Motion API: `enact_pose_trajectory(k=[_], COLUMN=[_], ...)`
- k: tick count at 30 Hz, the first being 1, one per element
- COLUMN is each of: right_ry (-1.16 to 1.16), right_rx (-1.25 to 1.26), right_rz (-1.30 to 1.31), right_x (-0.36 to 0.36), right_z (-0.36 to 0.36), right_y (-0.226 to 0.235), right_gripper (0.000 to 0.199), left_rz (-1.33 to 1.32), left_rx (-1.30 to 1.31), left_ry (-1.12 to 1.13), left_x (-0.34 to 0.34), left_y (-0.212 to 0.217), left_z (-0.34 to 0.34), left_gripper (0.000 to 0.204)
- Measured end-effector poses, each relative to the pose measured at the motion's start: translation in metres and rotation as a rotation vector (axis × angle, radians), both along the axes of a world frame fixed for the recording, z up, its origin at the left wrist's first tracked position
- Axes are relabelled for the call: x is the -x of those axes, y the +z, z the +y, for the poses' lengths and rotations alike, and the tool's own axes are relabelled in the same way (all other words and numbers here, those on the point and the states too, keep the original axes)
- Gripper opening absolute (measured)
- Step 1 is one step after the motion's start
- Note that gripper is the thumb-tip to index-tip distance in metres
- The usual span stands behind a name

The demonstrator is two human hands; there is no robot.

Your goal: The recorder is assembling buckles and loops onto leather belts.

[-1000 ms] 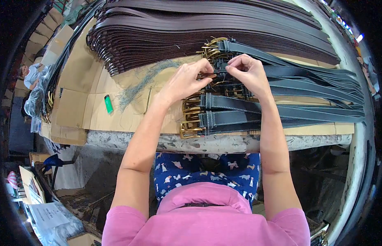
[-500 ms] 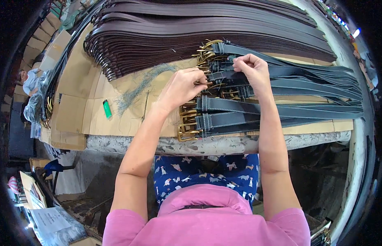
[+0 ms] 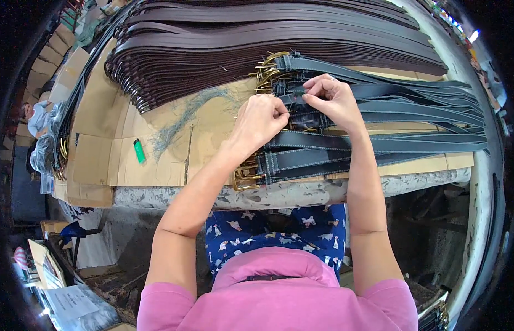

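Observation:
Several black belts (image 3: pixel 318 141) with pale edge stitching and brass buckles (image 3: pixel 247 177) lie in front of me, buckle ends to the left. My left hand (image 3: pixel 262 118) is closed over the buckle end of a middle belt, thumb and fingertips pressed together; what they pinch is too small to make out. Just right of it, my right hand (image 3: pixel 333 102) hovers over the same belts, thumb and forefinger brought together near a stitched belt loop (image 3: pixel 294 99). Anything between those fingertips cannot be made out. A ring shows on one right finger.
Behind the black belts is a long stack of dark brown belts (image 3: pixel 279 38). Left of my hands, loose grey-blue threads (image 3: pixel 185 118) and a green lighter (image 3: pixel 139 151) lie on cardboard (image 3: pixel 163 165). Another person (image 3: pixel 39 118) is at the far left.
My left hand has moved slightly right and down, turning its back upward. My right hand has shifted a little left, its fingers now lower toward the belts. The view has shifted slightly.

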State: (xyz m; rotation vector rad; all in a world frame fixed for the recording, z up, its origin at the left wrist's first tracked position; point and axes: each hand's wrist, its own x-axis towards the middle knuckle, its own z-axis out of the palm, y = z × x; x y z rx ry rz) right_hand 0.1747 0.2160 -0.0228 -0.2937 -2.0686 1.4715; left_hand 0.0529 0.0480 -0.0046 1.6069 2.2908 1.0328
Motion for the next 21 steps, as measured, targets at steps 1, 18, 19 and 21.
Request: enact_pose_trajectory(k=[1, 18, 19, 21], right_ry=[0.000, -0.004, -0.010, -0.013], right_rx=[0.010, -0.089, -0.094, -0.101], right_rz=[-0.002, -0.058, -0.059, -0.064], right_x=[0.000, 0.001, 0.001, 0.001], right_z=[0.001, -0.002, -0.002, -0.003], right_y=[-0.002, -0.002, -0.002, -0.002], right_gripper=[0.013, 0.015, 0.015, 0.015], left_rz=[0.000, -0.481, -0.493, -0.505], left_rx=[0.001, -0.082, -0.077, -0.073], left_ry=[-0.003, -0.018, -0.017, -0.014], left_x=[0.001, 0.018, 0.019, 0.018], left_y=[0.000, -0.007, -0.007, -0.007], left_z=[0.000, 0.000, 0.001, 0.001], left_gripper=[0.022, 0.018, 0.018, 0.018])
